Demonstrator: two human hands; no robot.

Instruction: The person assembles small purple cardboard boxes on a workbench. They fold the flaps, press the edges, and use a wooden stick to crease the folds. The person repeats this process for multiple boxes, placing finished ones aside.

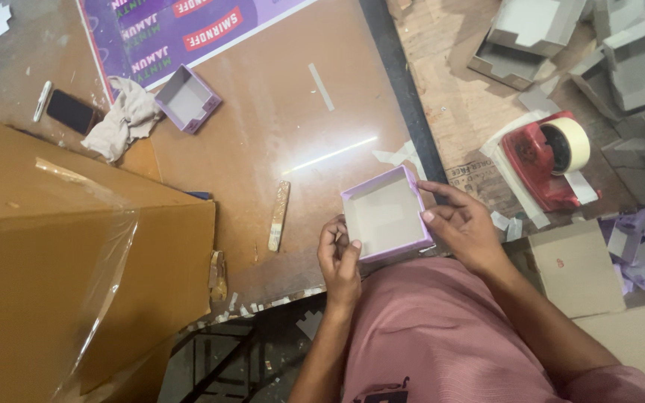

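A small square box tray point(384, 214), purple outside and grey-white inside, is held open side up just above the near edge of the glass-topped table point(278, 134). My left hand point(340, 257) grips its left wall with fingers curled over the rim. My right hand point(463, 224) holds its right wall, thumb on the rim and fingers along the outer side. A second purple tray point(187, 98) of the same kind lies farther back on the glass.
A red tape dispenser point(548, 157) with a cream tape roll stands right. Grey box shells point(539, 30) pile at the back right, purple offcuts point(640, 250) at right. A large cardboard carton point(76, 254) fills the left. A rag point(123, 119), phone point(71, 111) and wooden stick point(278, 215) lie on the glass.
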